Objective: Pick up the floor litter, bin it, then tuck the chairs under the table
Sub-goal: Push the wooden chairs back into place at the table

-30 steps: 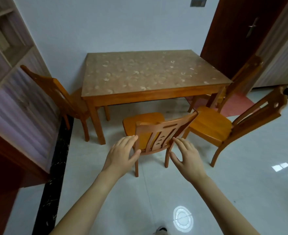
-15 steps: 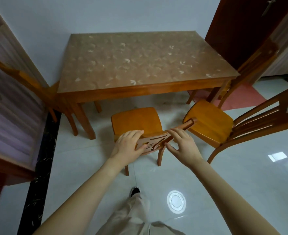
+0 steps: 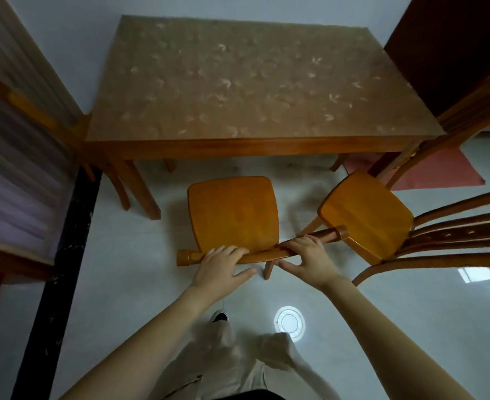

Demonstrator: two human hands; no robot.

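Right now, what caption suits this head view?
Both hands, left and right, grip the chair's top rail before the table.

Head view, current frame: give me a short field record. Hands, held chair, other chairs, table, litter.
left hand: on top rail of the middle chair, fingers over it, thumb free
right hand: on the same rail, thumb free
middle chair: seat short of the table edge, not tucked
right chair: angled, not tucked
left chair: at table's left end, mostly hidden
table: top bare
floor litter: none visible
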